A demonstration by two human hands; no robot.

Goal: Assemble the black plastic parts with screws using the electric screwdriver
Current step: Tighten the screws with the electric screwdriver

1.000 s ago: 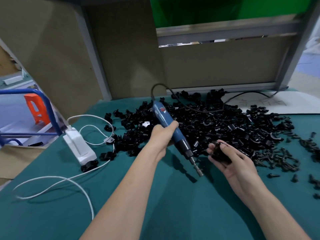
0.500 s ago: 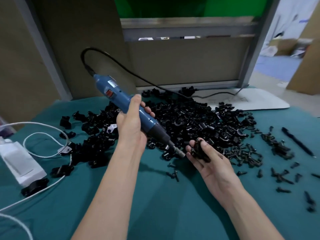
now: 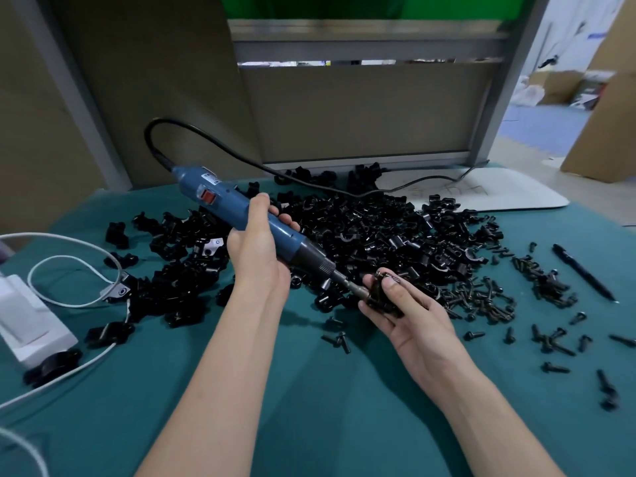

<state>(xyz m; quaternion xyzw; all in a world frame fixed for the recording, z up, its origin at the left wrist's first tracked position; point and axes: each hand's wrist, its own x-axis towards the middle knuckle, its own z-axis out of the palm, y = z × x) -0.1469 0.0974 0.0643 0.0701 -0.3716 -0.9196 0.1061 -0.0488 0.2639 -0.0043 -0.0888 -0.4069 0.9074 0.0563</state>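
Left grip (image 3: 257,259) clasps the electric screwdriver (image 3: 234,208), its bit meeting the black part (image 3: 378,295) pinched by the right grip (image 3: 414,327).

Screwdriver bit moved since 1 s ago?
Yes. The electric screwdriver in the left hand moved its bit off bare cloth to the near edge of the pile, onto the black part in the right hand.

No legible text. White label (image 3: 209,176) on electric screwdriver (image 3: 247,215), on blue body near cord end: print too small and blurred, unreadable. Dark handwritten strokes (image 3: 447,191) on white board (image 3: 523,196) at table's far edge: characters cannot be made out. No brand or number discernible.
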